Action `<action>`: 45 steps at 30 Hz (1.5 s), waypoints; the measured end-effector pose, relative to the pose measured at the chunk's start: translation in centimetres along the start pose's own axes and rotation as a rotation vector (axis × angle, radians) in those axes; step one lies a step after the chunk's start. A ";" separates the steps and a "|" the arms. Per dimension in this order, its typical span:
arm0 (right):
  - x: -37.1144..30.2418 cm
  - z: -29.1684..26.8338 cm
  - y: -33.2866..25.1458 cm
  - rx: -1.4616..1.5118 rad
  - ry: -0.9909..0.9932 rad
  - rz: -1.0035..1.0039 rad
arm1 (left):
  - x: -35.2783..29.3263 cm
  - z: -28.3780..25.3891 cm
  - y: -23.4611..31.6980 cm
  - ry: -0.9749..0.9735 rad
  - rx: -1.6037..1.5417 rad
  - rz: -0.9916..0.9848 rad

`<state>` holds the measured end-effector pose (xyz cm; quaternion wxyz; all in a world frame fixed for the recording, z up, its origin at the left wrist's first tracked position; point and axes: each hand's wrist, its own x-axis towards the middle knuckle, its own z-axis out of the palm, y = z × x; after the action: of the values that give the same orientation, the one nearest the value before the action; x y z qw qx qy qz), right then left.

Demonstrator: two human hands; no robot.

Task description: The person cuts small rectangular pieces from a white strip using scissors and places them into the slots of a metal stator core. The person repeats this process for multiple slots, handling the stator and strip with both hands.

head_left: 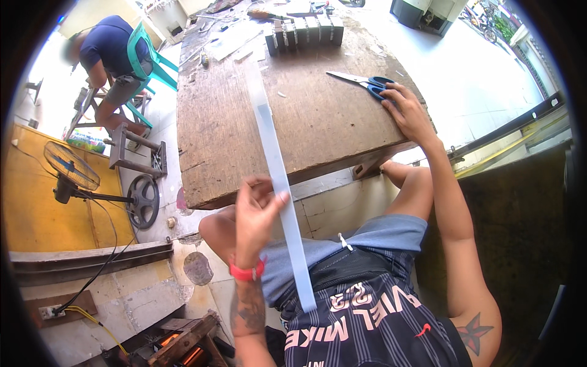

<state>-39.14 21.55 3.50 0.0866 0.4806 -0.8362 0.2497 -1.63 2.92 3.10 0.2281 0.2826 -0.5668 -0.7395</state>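
My left hand (258, 211) is closed on a long, narrow pale-blue strip (293, 235), pinched between thumb and fingers in front of the table's near edge. The strip's lower end hangs over my lap, and its whitish far end reaches across the tabletop. At the right side of the table, my right hand (408, 113) has its fingers curled at the dark-blue handles of a pair of scissors (361, 79). The scissors lie on the wood with their blades pointing left and away from me. Whether any finger is inside the handle loops, I cannot tell.
The worn wooden table (226, 147) holds a row of dark blocks (304, 35) at the back, among scraps and tools. Left of it stand a fan (72, 168) and a wooden stool (139, 150). Farther back, a person (113, 52) bends forward by a green chair (160, 72).
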 end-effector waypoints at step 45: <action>-1.5 8.5 -20.7 0.250 -0.143 -0.666 | 0.9 -6.2 1.2 0.018 1.485 0.823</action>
<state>-20.01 9.83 2.57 0.0448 0.7497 -0.6007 0.2740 1.92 -2.43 2.86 0.2387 0.1362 -0.9610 -0.0312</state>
